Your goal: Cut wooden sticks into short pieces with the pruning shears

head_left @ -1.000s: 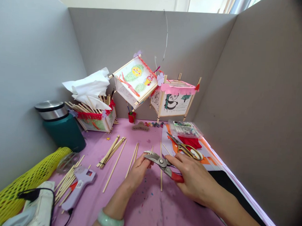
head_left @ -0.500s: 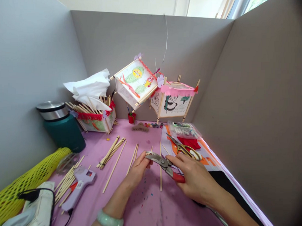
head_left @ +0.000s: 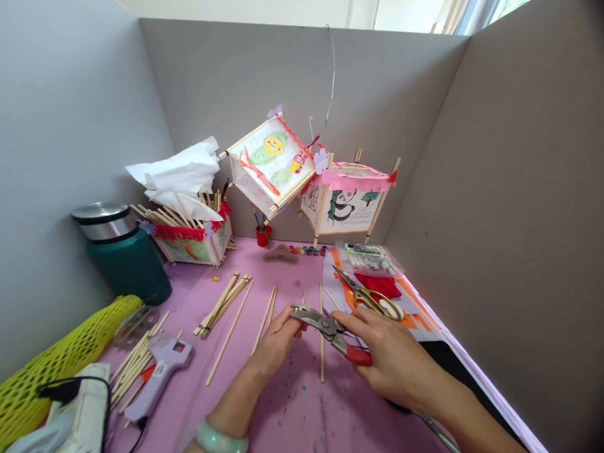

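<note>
A pair of red-handled pruning shears sits over the middle of the bench, the right hand wrapping its fingers closed around the handles while the left hand pinches the steel head. Just beside them lie loose bamboo sticks and gold-handled scissors on a printed sheet; a hot glue gun rests lower left on the pink bench.

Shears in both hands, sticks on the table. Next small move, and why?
Probably slide the left hand back from the blades of the red-handled pruning shears before anything else. Its fingers sit right at the metal jaws, which look slightly open, while the right hand holds the handles. A bamboo stick lies just below, so the fingers are close to any cut.
</note>
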`<state>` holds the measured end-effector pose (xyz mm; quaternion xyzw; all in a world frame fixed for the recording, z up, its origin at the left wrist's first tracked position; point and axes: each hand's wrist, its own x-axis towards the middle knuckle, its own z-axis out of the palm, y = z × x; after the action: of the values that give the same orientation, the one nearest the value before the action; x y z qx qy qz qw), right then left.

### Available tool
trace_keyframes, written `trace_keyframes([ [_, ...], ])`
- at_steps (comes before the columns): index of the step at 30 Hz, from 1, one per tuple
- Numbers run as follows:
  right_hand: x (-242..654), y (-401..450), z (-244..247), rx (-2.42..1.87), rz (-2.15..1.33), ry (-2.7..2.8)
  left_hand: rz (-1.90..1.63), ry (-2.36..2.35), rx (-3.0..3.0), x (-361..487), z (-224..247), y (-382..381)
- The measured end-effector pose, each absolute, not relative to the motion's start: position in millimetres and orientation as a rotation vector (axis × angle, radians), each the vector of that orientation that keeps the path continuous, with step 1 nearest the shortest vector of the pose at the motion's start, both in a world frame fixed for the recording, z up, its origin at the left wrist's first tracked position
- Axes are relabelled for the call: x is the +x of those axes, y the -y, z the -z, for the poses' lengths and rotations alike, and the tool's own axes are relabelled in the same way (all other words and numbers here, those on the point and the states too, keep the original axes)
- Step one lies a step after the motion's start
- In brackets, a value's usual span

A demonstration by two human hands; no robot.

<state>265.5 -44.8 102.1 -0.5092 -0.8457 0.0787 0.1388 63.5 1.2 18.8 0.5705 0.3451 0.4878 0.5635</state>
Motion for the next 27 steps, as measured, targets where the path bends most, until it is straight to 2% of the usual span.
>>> trace_keyframes([
  [18,264.9,44.6,-100.9,-1.479,-0.235,2.440,-1.133,-0.813,1.369,63.4,-19.3,-1.0],
  [27,271.8,40.7,-84.7,-1.538,-0.194,2.313,-1.119,-0.768,1.405,62.8,-22.7,-2.7],
])
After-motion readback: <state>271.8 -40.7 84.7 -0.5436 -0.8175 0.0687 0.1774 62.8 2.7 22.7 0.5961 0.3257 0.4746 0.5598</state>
